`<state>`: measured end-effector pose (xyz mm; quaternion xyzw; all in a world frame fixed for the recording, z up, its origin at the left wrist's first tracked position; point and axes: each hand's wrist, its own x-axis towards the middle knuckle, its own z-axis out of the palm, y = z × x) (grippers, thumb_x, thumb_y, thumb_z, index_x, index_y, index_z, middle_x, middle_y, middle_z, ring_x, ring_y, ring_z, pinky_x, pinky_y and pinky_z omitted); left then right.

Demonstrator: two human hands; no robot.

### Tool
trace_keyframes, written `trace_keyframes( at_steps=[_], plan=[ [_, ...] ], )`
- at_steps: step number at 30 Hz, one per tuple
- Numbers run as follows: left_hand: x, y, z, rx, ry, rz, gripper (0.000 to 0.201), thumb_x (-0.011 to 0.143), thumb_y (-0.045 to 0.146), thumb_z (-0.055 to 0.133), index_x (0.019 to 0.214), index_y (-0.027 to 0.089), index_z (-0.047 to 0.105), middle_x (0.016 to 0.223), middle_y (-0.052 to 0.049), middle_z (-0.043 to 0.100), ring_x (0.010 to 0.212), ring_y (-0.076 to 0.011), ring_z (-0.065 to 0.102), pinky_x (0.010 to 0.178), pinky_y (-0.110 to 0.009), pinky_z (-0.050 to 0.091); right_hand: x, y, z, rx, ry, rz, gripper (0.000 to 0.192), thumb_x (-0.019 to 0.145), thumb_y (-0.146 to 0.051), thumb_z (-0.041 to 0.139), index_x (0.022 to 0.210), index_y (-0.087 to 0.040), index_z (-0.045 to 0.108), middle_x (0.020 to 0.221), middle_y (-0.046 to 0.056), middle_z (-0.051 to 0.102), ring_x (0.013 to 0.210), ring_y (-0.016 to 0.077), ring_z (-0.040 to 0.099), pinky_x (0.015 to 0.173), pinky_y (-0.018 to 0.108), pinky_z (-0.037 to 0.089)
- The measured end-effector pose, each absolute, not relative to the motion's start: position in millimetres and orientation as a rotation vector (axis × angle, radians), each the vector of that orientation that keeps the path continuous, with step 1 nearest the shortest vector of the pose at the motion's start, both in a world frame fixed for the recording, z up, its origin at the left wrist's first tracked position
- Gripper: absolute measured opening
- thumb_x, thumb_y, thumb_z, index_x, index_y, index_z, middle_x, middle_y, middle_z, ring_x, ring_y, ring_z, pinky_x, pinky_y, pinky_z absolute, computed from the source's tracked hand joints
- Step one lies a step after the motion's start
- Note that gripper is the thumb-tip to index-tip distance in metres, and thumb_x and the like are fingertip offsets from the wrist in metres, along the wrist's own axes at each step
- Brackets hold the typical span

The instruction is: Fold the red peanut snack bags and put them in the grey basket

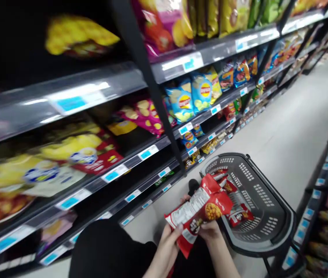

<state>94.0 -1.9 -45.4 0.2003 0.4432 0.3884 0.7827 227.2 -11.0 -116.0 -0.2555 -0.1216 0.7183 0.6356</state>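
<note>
My left hand (172,236) is closed on the lower left side of a red snack bag (189,206) whose pale printed panel faces up. My right hand (209,230) grips a second red snack bag (206,218), which has a picture of golden nuggets on it. The two bags lie against each other, tilted, above my lap. Just right of them stands a dark grey shopping basket (268,241) with more red snack packets (240,214) inside. Some of my fingers are hidden beneath the bags.
Shelves on the left hold yellow snack bags (56,162), blue chip bags (201,90) and a purple bag (164,27). The pale aisle floor (291,119) runs ahead to the upper right. Another low shelf row (323,193) borders the right side.
</note>
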Motion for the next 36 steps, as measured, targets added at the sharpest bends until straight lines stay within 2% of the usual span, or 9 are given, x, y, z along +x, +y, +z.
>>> trace_keyframes(
  at_steps=[4, 7, 9, 12, 15, 18, 24, 31, 36],
  plan=[
    [43.1, -19.0, -28.8, 0.363, 0.929, 0.965, 0.061, 0.066, 0.026, 0.073, 0.122, 0.018, 0.05, 0.109, -0.013, 0.064, 0.1, -0.0301, 0.06, 0.091, -0.042, 0.044, 202.2, -17.1, -74.5, -0.502, -0.508, 1.691, 0.082, 0.038, -0.053, 0.08, 0.112, -0.026, 0.057, 0.107, 0.009, 0.063, 0.11, 0.031, 0.051, 0.092, 0.046, 0.038],
    [11.8, -34.4, -19.4, 0.396, 0.98, 1.036, 0.058, 0.066, 0.027, 0.074, 0.119, 0.019, 0.053, 0.108, -0.012, 0.065, 0.096, -0.0289, 0.062, 0.089, -0.039, 0.047, 213.1, -27.9, -55.1, -0.663, -0.524, 1.525, 0.068, 0.052, -0.067, 0.067, 0.105, -0.026, 0.061, 0.105, 0.009, 0.063, 0.104, 0.0281, 0.054, 0.088, 0.042, 0.042],
    [-1.3, -43.4, -15.6, 0.444, 0.993, 1.069, 0.058, 0.065, 0.028, 0.074, 0.118, 0.019, 0.053, 0.109, -0.012, 0.064, 0.096, -0.0286, 0.062, 0.088, -0.037, 0.048, 224.0, -35.9, -42.6, -0.854, -0.593, 1.45, 0.048, 0.063, -0.055, 0.068, 0.099, -0.024, 0.063, 0.099, 0.007, 0.065, 0.095, 0.0247, 0.059, 0.083, 0.038, 0.045],
    [-12.0, -53.0, -13.5, 0.494, 1.005, 1.058, 0.061, 0.065, 0.029, 0.074, 0.121, 0.02, 0.052, 0.11, -0.011, 0.064, 0.096, -0.028, 0.062, 0.084, -0.035, 0.049, 233.9, -46.4, -21.8, -1.084, -0.862, 1.418, 0.033, 0.066, -0.036, 0.072, 0.094, -0.021, 0.063, 0.089, 0.004, 0.066, 0.08, 0.0196, 0.06, 0.072, 0.03, 0.046],
    [-16.0, -58.3, -15.7, 0.457, 1.077, 1.066, 0.062, 0.066, 0.035, 0.073, 0.122, 0.021, 0.051, 0.107, -0.01, 0.066, 0.091, -0.0265, 0.064, 0.077, -0.032, 0.052, 231.1, -55.6, -5.4, -1.249, -1.099, 1.29, 0.022, 0.07, -0.037, 0.068, 0.073, -0.017, 0.059, 0.066, -0.001, 0.059, 0.06, 0.0124, 0.052, 0.055, 0.022, 0.04],
    [-17.5, -61.0, -21.8, 0.392, 1.169, 1.107, 0.061, 0.063, 0.04, 0.074, 0.117, 0.019, 0.055, 0.099, -0.008, 0.069, 0.084, -0.0248, 0.066, 0.068, -0.028, 0.054, 218.3, -66.9, -1.0, -1.363, -1.249, 1.069, 0.035, 0.077, -0.041, 0.058, 0.055, -0.017, 0.045, 0.051, -0.005, 0.043, 0.049, 0.0079, 0.038, 0.046, 0.02, 0.028],
    [-21.4, -62.3, -32.0, 0.38, 1.339, 1.107, 0.054, 0.051, 0.041, 0.08, 0.095, 0.012, 0.066, 0.08, -0.007, 0.071, 0.074, -0.0258, 0.066, 0.06, -0.028, 0.053, 191.1, -90.9, -21.2, -1.508, -1.22, 0.783, 0.043, 0.087, -0.039, 0.042, 0.05, -0.019, 0.03, 0.046, -0.006, 0.032, 0.043, 0.0065, 0.031, 0.043, 0.021, 0.023],
    [-9.6, -49.0, -31.0, 0.463, 1.504, 1.167, 0.051, 0.052, 0.047, 0.077, 0.086, 0.011, 0.066, 0.07, -0.005, 0.07, 0.065, -0.0225, 0.064, 0.053, -0.026, 0.05, 191.6, -103.0, -51.4, -1.7, -0.863, 0.901, 0.047, 0.087, -0.049, 0.037, 0.054, -0.018, 0.044, 0.047, -0.003, 0.039, 0.045, 0.0087, 0.035, 0.044, 0.021, 0.027],
    [-13.3, -41.1, -39.8, 0.624, 1.589, 1.011, 0.047, 0.06, 0.049, 0.071, 0.086, 0.01, 0.067, 0.067, -0.004, 0.069, 0.06, -0.0203, 0.062, 0.053, -0.025, 0.047, 209.6, -101.1, -50.1, -1.5, -0.964, 1.202, 0.045, 0.085, -0.052, 0.04, 0.067, -0.016, 0.059, 0.057, 0.001, 0.052, 0.055, 0.0138, 0.047, 0.052, 0.022, 0.038]
  ],
)
